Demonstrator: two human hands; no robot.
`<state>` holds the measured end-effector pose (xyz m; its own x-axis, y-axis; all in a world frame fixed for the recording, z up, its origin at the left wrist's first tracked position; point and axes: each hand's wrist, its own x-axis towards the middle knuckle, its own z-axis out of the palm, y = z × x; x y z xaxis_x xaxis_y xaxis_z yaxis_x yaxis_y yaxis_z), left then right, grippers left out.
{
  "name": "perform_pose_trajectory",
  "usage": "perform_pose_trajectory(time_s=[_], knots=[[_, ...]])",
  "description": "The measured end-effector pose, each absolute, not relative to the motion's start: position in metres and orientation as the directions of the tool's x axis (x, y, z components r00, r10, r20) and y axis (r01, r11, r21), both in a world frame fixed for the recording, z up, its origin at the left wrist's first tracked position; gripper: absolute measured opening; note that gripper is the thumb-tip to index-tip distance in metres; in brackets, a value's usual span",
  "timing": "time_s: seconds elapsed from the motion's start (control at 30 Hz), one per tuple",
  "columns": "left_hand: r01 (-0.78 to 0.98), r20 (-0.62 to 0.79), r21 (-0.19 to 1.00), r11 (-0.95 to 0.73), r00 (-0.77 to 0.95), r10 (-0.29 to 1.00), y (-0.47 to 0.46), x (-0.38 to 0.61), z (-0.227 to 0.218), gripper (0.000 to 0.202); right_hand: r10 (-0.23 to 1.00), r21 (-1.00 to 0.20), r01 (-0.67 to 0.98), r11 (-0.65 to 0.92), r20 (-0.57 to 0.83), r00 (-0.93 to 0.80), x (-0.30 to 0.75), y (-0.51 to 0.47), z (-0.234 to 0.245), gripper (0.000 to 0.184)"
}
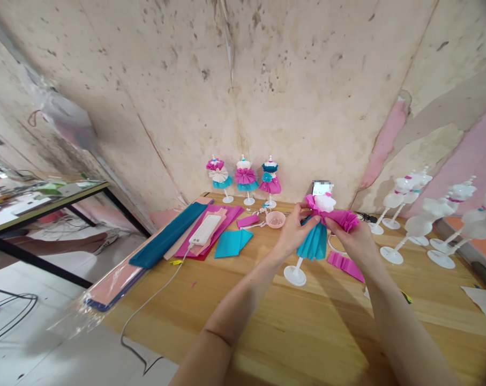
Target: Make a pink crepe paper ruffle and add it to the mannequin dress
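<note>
A small white dress form [325, 202] stands on a round white base [295, 275], wearing a pleated turquoise crepe paper skirt [312, 240]. Magenta crepe paper [343, 219] wraps about its chest and waist, with a ruffled end sticking out to the right. My left hand [298, 229] is closed on the magenta paper at the form's left side, thumb across the waist. From the other side, my right hand [353, 238] pinches the same paper near the waist. My fingertips partly hide the waist. A loose magenta strip [346, 266] lies on the table below my right hand.
Three dressed forms [246, 177] stand against the wall; several bare white forms [423, 214] stand at right. Turquoise sheets [230, 243], a pink bowl [275, 219], and a white power bank [204, 230] with a trailing cable lie on the wooden table [275, 332]. Behind the form is a phone [321, 187].
</note>
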<state>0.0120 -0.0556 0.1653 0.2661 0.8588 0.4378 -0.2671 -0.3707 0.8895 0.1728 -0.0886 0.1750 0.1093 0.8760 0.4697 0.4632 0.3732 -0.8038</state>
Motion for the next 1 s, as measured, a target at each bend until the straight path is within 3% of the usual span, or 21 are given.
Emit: perform_pose_trajectory(time_s=[0.13,0.87,1.0], knots=[[-0.274,0.425,0.895,-0.353,0.278,0.861,-0.0558,0.013,0.1645,0.039,0.904,-0.837,0.412,0.36,0.423,0.07,0.1753,-0.0886,0.1759,0.03],[-0.229,0.431,0.897,-0.378,0.266,0.862,-0.0549,0.0125,0.1637,0.037,0.83,-0.716,0.581,0.387,0.545,0.12,0.1716,-0.0904,0.1799,0.029],[-0.226,0.422,0.902,-0.368,0.277,0.863,-0.0553,0.0122,0.1635,0.038,0.848,-0.755,0.525,0.392,0.518,0.112,0.1714,-0.091,0.1802,0.03]])
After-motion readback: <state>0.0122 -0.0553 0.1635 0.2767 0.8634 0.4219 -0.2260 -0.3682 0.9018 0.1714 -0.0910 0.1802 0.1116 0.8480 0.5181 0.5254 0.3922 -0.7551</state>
